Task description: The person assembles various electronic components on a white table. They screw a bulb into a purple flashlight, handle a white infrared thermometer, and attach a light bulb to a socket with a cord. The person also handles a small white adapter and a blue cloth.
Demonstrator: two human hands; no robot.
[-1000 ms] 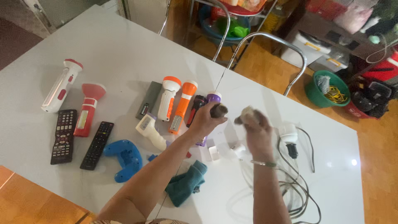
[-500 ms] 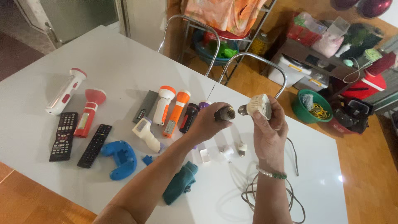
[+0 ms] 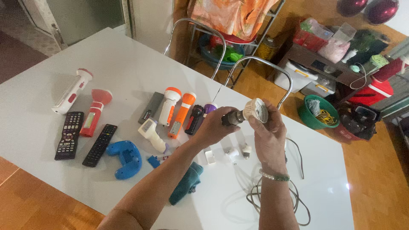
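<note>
I hold a small torch (image 3: pixel 245 115) in the air between my two hands, above the white worktop (image 3: pixel 128 64). My left hand (image 3: pixel 213 127) is wrapped round the dark barrel, fingers (image 3: pixel 225 114) curled shut on it. My right hand (image 3: pixel 268 132) takes the pale, round head end, its fingers (image 3: pixel 272 111) closed over the rim from the far side, thumb on the near edge. I cannot tell whether head and barrel are one piece or already loosened; the joint sits just between the two grips.

As I judge it, the step in hand is working the head against the barrel, a twist with the two hands set against each other. A next move of that kind would call for a firm hold on the barrel, a turn at the rim, and keeping the piece level so nothing drops out.

Just below my fingers, on the worktop, lie three small white parts (image 3: pixel 232 154). To the left of my left hand lie a black-and-purple torch (image 3: pixel 200 117), two orange-and-white torches (image 3: pixel 175 111), a white thermometer gun (image 3: pixel 152 135) and a grey flat unit (image 3: pixel 150 108). Farther left are a blue game controller (image 3: pixel 123 158), two black remotes (image 3: pixel 83 139), a red lamp (image 3: pixel 94 111) and a white-and-red lamp (image 3: pixel 71 90). A teal cloth (image 3: pixel 187 182) lies under my left forearm, and a grey cable (image 3: pixel 272 200) coils beneath my right wrist, which carries a green bracelet (image 3: pixel 273 175).
</note>
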